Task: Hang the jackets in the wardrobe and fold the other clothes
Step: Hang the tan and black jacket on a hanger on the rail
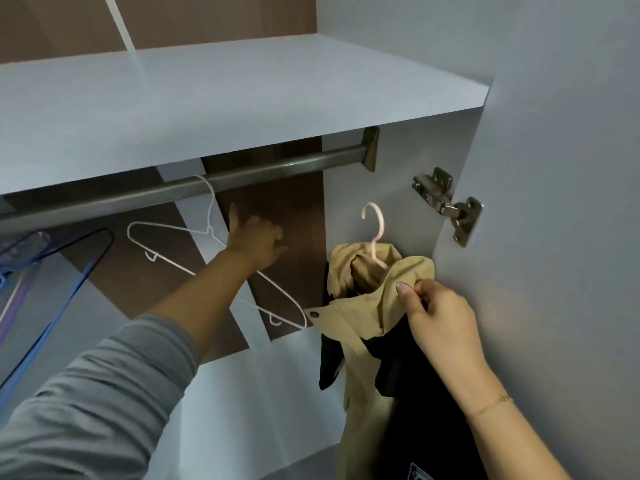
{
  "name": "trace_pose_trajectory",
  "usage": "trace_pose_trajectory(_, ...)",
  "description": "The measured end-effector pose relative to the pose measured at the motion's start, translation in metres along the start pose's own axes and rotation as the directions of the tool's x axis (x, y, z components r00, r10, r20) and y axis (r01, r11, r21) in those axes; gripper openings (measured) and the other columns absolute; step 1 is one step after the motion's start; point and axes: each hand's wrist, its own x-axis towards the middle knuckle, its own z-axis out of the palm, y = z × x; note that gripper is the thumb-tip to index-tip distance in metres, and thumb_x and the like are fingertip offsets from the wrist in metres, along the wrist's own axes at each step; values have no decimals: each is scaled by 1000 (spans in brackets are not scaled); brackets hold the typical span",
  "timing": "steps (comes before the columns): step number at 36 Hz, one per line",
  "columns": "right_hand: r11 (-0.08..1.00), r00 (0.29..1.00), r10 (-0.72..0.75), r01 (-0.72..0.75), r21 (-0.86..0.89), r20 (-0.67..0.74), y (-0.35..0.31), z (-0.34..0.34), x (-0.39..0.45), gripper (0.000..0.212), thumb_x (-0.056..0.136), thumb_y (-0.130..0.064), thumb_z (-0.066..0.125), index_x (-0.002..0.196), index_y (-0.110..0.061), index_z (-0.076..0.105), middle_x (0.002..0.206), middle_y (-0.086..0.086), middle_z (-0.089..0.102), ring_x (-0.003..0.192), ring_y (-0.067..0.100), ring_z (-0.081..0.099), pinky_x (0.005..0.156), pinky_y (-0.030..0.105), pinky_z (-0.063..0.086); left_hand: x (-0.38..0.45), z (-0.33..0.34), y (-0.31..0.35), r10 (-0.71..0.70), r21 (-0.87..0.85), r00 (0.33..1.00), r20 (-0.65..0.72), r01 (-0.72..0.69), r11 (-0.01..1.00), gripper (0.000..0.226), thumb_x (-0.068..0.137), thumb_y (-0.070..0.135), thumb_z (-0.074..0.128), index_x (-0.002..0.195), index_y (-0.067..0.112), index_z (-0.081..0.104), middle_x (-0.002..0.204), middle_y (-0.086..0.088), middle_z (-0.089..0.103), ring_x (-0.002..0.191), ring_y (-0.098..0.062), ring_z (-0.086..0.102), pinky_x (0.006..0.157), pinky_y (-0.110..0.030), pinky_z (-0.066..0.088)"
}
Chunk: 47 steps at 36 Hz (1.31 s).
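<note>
Right hand: the right hand [437, 318] pinches the tan collar fabric of the jacket [372, 327] between thumb and fingers, near the top of the garment; a thin bracelet [493, 403] sits on the wrist.
Left hand: the left hand [256, 242] reaches into the wardrobe, below the rail, with the forefinger stretched up and the other fingers loosely curled; it lies right by the white wire hanger [211, 251], but whether it touches or holds the wire I cannot tell. A grey sleeve [100, 386] covers the forearm up to short of the wrist.
Jacket: tan with black parts, it hangs down from the right hand in front of the wardrobe's right inner wall [401, 188], already on a pale pink hanger [375, 230] whose hook stands free above the collar, not on the rail.
Rail: a metal rail [194, 185] runs under the shelf [221, 109] and ends in a bracket at the right wall.
White wire hanger: its hook is over the rail; the frame slants down to the right, its lower end near the jacket's collar.
Other hangers: a dark hanger [91, 261] and a clear bluish one [20, 251] show at the far left, under the rail.
Door: the open door's [561, 216] metal hinge [450, 206] sits at the right, just above the jacket.
</note>
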Motion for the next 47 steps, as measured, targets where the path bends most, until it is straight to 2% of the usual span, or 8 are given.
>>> trace_pose_trajectory(7,981,991,-106,117,154,-80,-24,22,48,41,97,-32,56,58,-27,42,49,-9,42,55,-6,52,50,8,36,-26,21,-20,-186,27,981,-51,188,982,27,96,26,45,101,30,70,102,6,68,114,-17,54,115,-51,-16)
trace_pose_trajectory(16,977,982,-123,145,158,-145,-59,49,118,31,100,-34,49,75,-16,49,61,-7,48,57,11,48,48,25,29,-62,42,-19,-376,-237,910,-176,332,913,27,95,15,50,106,26,71,110,3,67,122,-17,52,115,-53,-13)
trace_pose_trajectory(20,998,998,-58,58,39,7,-53,70,129,28,101,-34,46,88,-11,54,79,6,60,77,27,60,59,30,38,-68,50,-29,-482,-398,872,-88,412,819,28,93,7,50,106,22,71,123,0,62,132,-20,41,116,-56,-2)
trace_pose_trajectory(27,999,1000,-9,9,42,-9,-31,85,104,23,100,-18,47,120,-10,57,114,12,62,100,31,61,71,28,40,-79,46,-23,-464,-676,882,-84,291,677,27,90,-1,52,104,9,72,119,-9,66,111,-27,59,102,-37,45)
trace_pose_trajectory(34,965,995,1,-28,260,104,-25,57,33,37,97,-15,53,134,-16,54,130,2,57,122,18,53,98,22,39,-108,38,1,-328,-762,930,-166,90,641,25,92,-4,53,107,3,72,113,-13,67,108,-29,59,99,-34,45)
trace_pose_trajectory(38,881,976,86,-168,442,199,-31,34,-28,25,96,-6,54,114,-21,62,100,-3,66,101,9,62,97,22,45,-135,33,6,-266,-796,953,-143,49,604,27,91,-5,53,109,5,71,118,-12,64,114,-28,55,102,-37,43)
trace_pose_trajectory(43,791,967,153,-243,562,203,-44,8,-122,24,98,-6,51,102,-25,65,100,-5,72,85,-11,62,79,5,44,-193,30,22,-221,-766,948,-228,-35,642,22,91,5,60,103,19,72,129,2,59,123,-17,50,113,-47,29)
trace_pose_trajectory(47,693,954,255,-293,659,156,-52,-3,-201,25,96,-3,53,98,-21,70,94,-7,75,92,-2,66,88,15,50,-256,23,42,-58,-921,990,-128,-97,377,29,94,9,57,96,36,67,118,17,61,109,12,52,88,-4,40)
